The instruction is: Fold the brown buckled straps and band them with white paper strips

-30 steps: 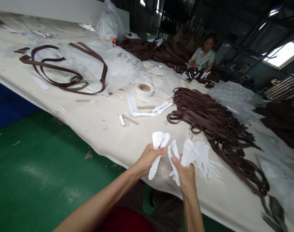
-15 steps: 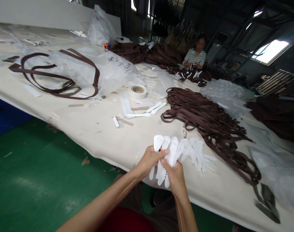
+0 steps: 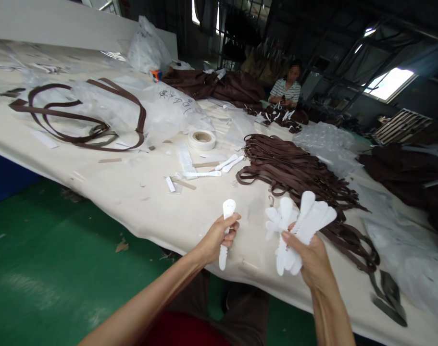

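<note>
My left hand (image 3: 219,235) is closed around a white strip (image 3: 229,207), paddle-shaped with a rounded wide end and a notched narrow part, held upright over the near table edge. To the right, my right hand (image 3: 308,252) grips a fanned bunch of similar white strips (image 3: 316,214) between thumb and fingers. Beside and partly behind that bunch, more white strips (image 3: 276,218) show; whether they lie on the table or are in the hand I cannot tell. Beyond my hands lie a few loose white strips (image 3: 200,174) on the cream-covered table (image 3: 161,211).
Dark brown straps (image 3: 287,163) with metal fittings are heaped at right. A white tape roll (image 3: 202,140) sits mid-table. Looped straps (image 3: 139,122) rest on clear plastic bags (image 3: 171,108) at left. Across the table a person in a striped shirt (image 3: 285,91) handles brown pieces.
My hands have moved apart. My right hand carried the bunch to the right, and my left hand holds a strip away from it. The view shifted slightly.
</note>
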A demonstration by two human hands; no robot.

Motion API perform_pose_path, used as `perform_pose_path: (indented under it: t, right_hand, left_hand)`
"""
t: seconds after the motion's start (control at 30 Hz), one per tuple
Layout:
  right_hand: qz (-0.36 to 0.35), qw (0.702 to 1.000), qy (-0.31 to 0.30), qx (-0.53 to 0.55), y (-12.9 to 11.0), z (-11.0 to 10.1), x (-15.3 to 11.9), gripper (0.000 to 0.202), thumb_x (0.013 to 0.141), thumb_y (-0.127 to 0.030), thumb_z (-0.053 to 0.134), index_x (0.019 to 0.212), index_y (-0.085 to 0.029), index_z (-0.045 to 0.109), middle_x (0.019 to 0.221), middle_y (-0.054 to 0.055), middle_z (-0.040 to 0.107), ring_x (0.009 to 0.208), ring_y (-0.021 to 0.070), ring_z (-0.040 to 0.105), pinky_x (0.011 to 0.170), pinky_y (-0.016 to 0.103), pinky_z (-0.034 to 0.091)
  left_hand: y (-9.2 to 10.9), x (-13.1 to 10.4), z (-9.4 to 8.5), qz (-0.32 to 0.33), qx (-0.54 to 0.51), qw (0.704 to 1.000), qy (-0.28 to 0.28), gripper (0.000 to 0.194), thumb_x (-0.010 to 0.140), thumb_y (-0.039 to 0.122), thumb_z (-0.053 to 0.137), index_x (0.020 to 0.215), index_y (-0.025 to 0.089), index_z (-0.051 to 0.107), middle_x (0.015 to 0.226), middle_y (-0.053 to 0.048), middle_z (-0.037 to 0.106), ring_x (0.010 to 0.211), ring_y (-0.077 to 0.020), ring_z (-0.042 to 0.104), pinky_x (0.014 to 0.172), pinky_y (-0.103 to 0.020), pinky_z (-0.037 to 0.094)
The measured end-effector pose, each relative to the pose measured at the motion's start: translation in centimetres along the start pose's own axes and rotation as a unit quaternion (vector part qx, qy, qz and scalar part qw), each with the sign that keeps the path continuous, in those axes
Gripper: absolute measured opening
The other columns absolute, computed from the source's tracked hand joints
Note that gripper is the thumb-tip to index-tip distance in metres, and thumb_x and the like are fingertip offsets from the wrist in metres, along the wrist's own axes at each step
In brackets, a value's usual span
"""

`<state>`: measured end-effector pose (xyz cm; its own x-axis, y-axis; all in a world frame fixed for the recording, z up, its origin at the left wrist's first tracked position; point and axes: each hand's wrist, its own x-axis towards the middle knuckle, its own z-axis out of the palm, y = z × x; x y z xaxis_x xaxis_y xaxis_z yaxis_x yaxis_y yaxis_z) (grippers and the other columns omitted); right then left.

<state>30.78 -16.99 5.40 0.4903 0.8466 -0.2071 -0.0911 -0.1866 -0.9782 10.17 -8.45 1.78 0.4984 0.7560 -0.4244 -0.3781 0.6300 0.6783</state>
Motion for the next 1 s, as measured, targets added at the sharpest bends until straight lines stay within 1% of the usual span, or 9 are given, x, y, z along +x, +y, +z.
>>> perform_pose_path:
  t: [0.1,0.2,0.27,0.33,0.37,0.43,0.53,0.8,1.0]
  right_hand:
    - [-0.018,0.980,0.048,-0.190,-1.3,-4.2,3.1,0.066,0.054,-0.051,0.086,0.104,-0.013,0.067,0.097,0.012,0.069,0.087,0.0287,0.063,0.080,0.041,0.050]
    - [-0.066,0.936,0.160,-0.306,-1.0,-4.8,4.0,0.074,0.060,-0.062,0.077,0.115,-0.014,0.067,0.122,0.018,0.063,0.108,0.0334,0.058,0.090,0.044,0.047]
    - [-0.061,0.956,0.103,-0.268,-0.2,-2.6,2.7,0.063,0.070,-0.067,0.067,0.109,-0.017,0.070,0.116,0.015,0.067,0.106,0.0310,0.060,0.086,0.040,0.048]
    - [-0.023,0.979,-0.052,-0.195,0.9,1.0,0.5,0.053,0.080,-0.066,0.060,0.098,-0.018,0.073,0.103,0.011,0.071,0.098,0.0276,0.062,0.078,0.035,0.049]
    - [-0.005,0.979,-0.117,-0.164,1.4,2.9,-0.5,0.050,0.083,-0.064,0.058,0.097,-0.019,0.074,0.100,0.010,0.072,0.095,0.0259,0.062,0.076,0.033,0.048]
    - [0.001,0.976,-0.185,-0.117,2.4,6.3,-2.0,0.044,0.087,-0.059,0.057,0.095,-0.019,0.074,0.090,0.007,0.071,0.085,0.0212,0.061,0.071,0.029,0.046]
    - [-0.012,0.983,-0.169,-0.072,3.5,9.1,-2.8,0.038,0.086,-0.054,0.063,0.083,-0.017,0.072,0.072,0.001,0.063,0.068,0.0144,0.052,0.062,0.025,0.041]
    - [0.019,0.989,-0.144,-0.016,5.1,9.6,-3.2,0.035,0.084,-0.052,0.066,0.085,-0.017,0.070,0.067,-0.001,0.058,0.062,0.0115,0.046,0.059,0.024,0.039]
    - [-0.014,0.998,-0.030,-0.052,5.2,9.6,-2.9,0.037,0.076,-0.053,0.071,0.074,-0.017,0.063,0.062,-0.003,0.057,0.059,0.0119,0.048,0.057,0.024,0.040]
  left_hand:
    - [0.5,0.1,-0.7,-0.001,-0.047,0.999,-0.020,0.029,0.079,0.041,0.073,0.078,0.014,0.063,0.068,0.002,0.053,0.046,-0.0036,0.037,0.039,-0.015,0.027]
    - [0.7,0.0,-1.0,-0.002,-0.045,0.996,-0.079,0.033,0.086,0.045,0.067,0.086,0.013,0.071,0.095,-0.011,0.067,0.078,-0.0159,0.061,0.067,-0.026,0.053]
    - [0.7,0.0,-0.9,-0.012,-0.031,0.993,-0.117,0.038,0.089,0.050,0.063,0.101,0.016,0.074,0.123,-0.014,0.064,0.111,-0.0262,0.058,0.090,-0.036,0.051]
    - [0.5,0.1,-0.8,-0.004,0.000,0.991,-0.134,0.043,0.090,0.055,0.059,0.111,0.020,0.074,0.136,-0.012,0.059,0.125,-0.0299,0.050,0.099,-0.039,0.045]
    - [0.3,0.2,-0.8,0.003,0.020,0.990,-0.137,0.046,0.089,0.057,0.058,0.114,0.021,0.073,0.136,-0.012,0.059,0.124,-0.0299,0.051,0.098,-0.039,0.045]
    - [0.0,0.5,-0.8,0.008,0.054,0.988,-0.146,0.053,0.088,0.061,0.057,0.120,0.021,0.071,0.130,-0.012,0.062,0.110,-0.0276,0.059,0.087,-0.035,0.048]
    - [-0.4,0.5,-1.1,-0.002,0.087,0.983,-0.162,0.060,0.088,0.064,0.056,0.127,0.021,0.067,0.117,-0.012,0.067,0.085,-0.0211,0.063,0.067,-0.029,0.047]
    - [-0.6,-0.3,-1.5,0.034,0.157,0.977,-0.138,0.060,0.091,0.066,0.048,0.124,0.020,0.067,0.085,-0.007,0.067,0.072,-0.0175,0.059,0.063,-0.026,0.044]
    - [-0.9,-0.7,-1.4,0.103,0.131,0.985,-0.044,0.038,0.069,0.047,0.083,0.076,0.016,0.063,0.068,0.004,0.054,0.064,-0.0096,0.047,0.061,-0.021,0.038]
